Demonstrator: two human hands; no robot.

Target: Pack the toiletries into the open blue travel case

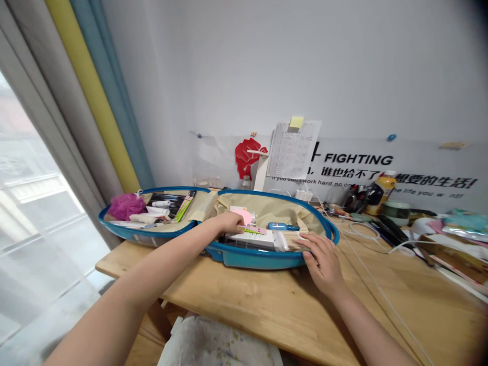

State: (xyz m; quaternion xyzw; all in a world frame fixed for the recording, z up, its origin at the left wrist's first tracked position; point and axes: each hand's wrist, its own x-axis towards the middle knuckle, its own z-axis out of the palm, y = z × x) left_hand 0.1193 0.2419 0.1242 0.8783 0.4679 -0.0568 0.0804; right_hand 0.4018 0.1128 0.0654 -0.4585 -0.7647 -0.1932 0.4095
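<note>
An open blue suitcase [263, 261] with a beige lining lies on the wooden table, both halves facing up. My left hand [229, 222] reaches into the right half, its fingers closed at the end of a slim pink-and-green packet [255, 231]; the fingertips are partly hidden. Behind that packet is a round pink item [246, 217]. My right hand [323, 259] rests at the front right rim, fingers stretched out, with the fingertips over a clear bag of thin wooden sticks, seemingly cotton swabs [292, 241]. A small blue bottle [281, 226] lies just behind the bag.
The left half holds a purple bath puff [127, 207], white tubes [158, 209] and a green-and-black package [185, 206]. White cables [366, 264] cross the wooden table [244, 290] on the right. Farther right stand bottles [381, 193] amid clutter. Curtains [91, 91] hang left.
</note>
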